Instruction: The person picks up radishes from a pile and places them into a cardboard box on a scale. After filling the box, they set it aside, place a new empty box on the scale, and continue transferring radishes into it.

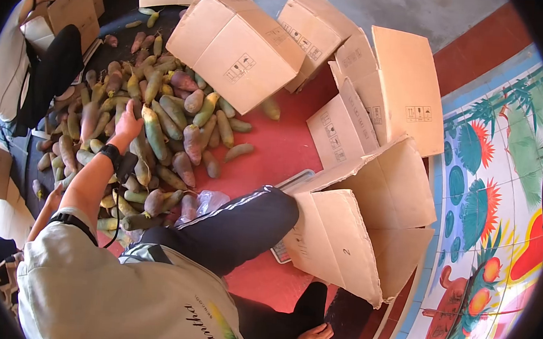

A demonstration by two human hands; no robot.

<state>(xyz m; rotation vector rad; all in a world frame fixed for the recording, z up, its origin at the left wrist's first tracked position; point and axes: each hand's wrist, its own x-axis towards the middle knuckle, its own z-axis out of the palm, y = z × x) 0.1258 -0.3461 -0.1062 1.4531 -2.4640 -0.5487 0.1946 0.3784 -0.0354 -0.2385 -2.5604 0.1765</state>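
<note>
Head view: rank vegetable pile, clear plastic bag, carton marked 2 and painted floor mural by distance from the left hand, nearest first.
1. vegetable pile: directly under the left hand, touching it.
2. clear plastic bag: lower right of the hand, beside the knee.
3. carton marked 2: right of the knee.
4. painted floor mural: far right edge.

A packing place for farm food, a big heap of long green and purple veggies under the left hand, red floor, many brown cardboard boxes just past the hand, a scale under one box
</note>
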